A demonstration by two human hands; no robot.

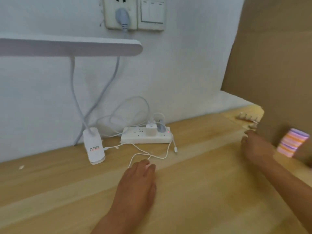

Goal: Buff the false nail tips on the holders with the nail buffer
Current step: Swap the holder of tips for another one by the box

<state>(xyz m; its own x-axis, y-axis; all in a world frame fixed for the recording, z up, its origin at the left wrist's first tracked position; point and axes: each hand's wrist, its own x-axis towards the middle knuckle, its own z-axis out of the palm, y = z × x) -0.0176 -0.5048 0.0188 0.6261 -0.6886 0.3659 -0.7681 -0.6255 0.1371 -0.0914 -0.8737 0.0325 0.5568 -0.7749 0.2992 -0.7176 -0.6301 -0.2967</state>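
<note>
Two hands showed on the wooden desk [202, 191]; how did they lie? (Editor)

Left hand [138, 181], at 6 o'clock, lay flat with fingers straight and together, tips touching a loose white cable [162, 154]. Right hand [255, 146], at 3 o'clock, reached toward the cardboard box [270, 56]; it was too blurred to tell whether its fingers were spread or held anything. (Photographer)

What did the containers hold? (Editor)

Only the box's outer wall faced the camera, so its contents could not be told. A power strip [143, 138] at 12 o'clock carried a white charger [150, 130] and a grey plug [161, 128] side by side. High on the wall, the wall socket [119, 12] held a second grey plug [122, 17]. (Photographer)

And the task's things? (Editor)

A striped nail buffer [293, 142] stood tilted against the box at 3 o'clock, just beyond the right hand, apart from it. The false nail tips on holders [248, 117] sat in a short row at 2 o'clock, near the box's corner and the desk's far edge. (Photographer)

Where was the room to move? (Editor)

Bare wood ran between the two hands and down to 5 o'clock. A clip lamp [93, 146] stood at 10 o'clock beside the strip, its head reaching over the desk's left part; the box closed off the right side. (Photographer)
</note>
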